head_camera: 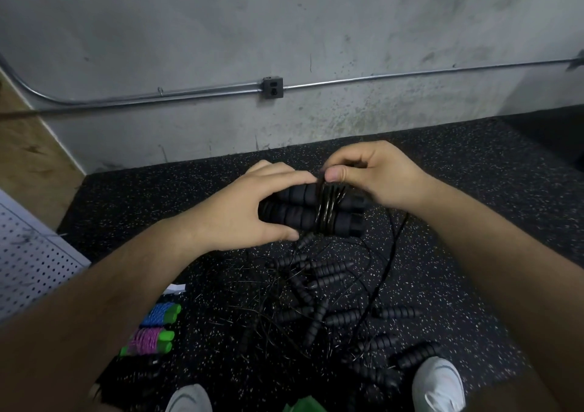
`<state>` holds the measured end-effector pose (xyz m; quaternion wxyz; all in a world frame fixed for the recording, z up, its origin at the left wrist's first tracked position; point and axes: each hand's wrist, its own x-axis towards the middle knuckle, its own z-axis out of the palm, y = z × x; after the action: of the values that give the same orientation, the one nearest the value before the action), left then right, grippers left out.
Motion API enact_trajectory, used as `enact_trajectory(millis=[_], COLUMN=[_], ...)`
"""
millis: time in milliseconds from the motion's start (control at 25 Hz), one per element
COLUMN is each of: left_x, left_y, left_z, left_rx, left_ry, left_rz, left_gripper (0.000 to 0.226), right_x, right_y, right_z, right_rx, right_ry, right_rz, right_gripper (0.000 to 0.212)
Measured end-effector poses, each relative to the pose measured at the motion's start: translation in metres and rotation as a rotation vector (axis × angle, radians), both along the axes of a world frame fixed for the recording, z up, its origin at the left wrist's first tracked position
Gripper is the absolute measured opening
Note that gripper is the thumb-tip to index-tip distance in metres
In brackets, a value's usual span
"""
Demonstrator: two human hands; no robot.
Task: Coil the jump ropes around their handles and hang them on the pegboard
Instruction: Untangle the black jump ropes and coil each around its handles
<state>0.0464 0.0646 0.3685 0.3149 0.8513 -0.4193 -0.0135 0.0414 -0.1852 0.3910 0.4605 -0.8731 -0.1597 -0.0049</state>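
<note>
Nearest, at bottom edge: two white shoes (439,383), green scrap (305,407) between them, too cropped to identify. Just ahead of the shoes: pile of black jump ropes (319,301) on the speckled rubber floor (142,196), ribbed foam grips and thin cords tangled together, uncoiled. Left of the pile: two wound ropes with green grips lying side by side, blue-corded rope (159,313) just behind purple-corded rope (147,341); something dark nearer than those, too dim to tell. Far left edge: white pegboard (28,269), flat or leaning unclear. Above the pile, in mid-air: left hand (249,212) curled round two black handles (294,212) held parallel, thumb underneath, fingers over the top. Right hand (376,174) pinching the cord (328,212) between thumb and fingers at the top of the handles, several turns wound tight round the middle of the pair. Loose remainder of cord dropping from under the right hand to the floor by the pile. Beyond the hands: grey concrete wall (284,32), metal conduit (410,75) running along it through a dark outlet box (271,87); wooden panel (28,146) at far left
</note>
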Motion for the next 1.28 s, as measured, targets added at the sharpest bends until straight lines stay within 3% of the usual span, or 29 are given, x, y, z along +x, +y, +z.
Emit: enact_trajectory(millis=[120,200,280,400,920,1160,1280], left_x=[-0.008,-0.011,-0.009,-0.002,0.020,0.017,0.017], left_y=[0.000,0.000,0.000,-0.001,0.010,0.003,0.003], left_z=[0.004,0.002,-0.002,-0.007,-0.018,-0.012,-0.013], left_rx=[-0.136,-0.221,-0.244,-0.274,-0.019,0.020,0.060], left_ry=[0.124,0.162,0.071,-0.054,-0.269,-0.363,-0.393], left_rz=[0.014,0.101,0.231,0.374,0.526,0.545,0.538], left_gripper=[0.073,0.074,0.074,0.070,0.068,0.069,0.070], right_x=[-0.004,-0.011,-0.017,-0.019,-0.027,-0.023,-0.027], right_y=[0.002,0.012,0.028,0.049,0.079,0.075,0.077], right_z=[-0.008,-0.016,-0.025,-0.036,-0.026,-0.016,-0.017], right_rx=[0.310,0.246,0.112,0.113,0.164,0.576,0.432], right_ry=[0.159,0.212,0.268,0.377,0.603,0.935,0.865], right_rz=[0.095,0.083,0.030,0.030,-0.119,-0.270,-0.287], right_gripper=[0.012,0.019,0.030,0.039,0.045,0.043,0.041])
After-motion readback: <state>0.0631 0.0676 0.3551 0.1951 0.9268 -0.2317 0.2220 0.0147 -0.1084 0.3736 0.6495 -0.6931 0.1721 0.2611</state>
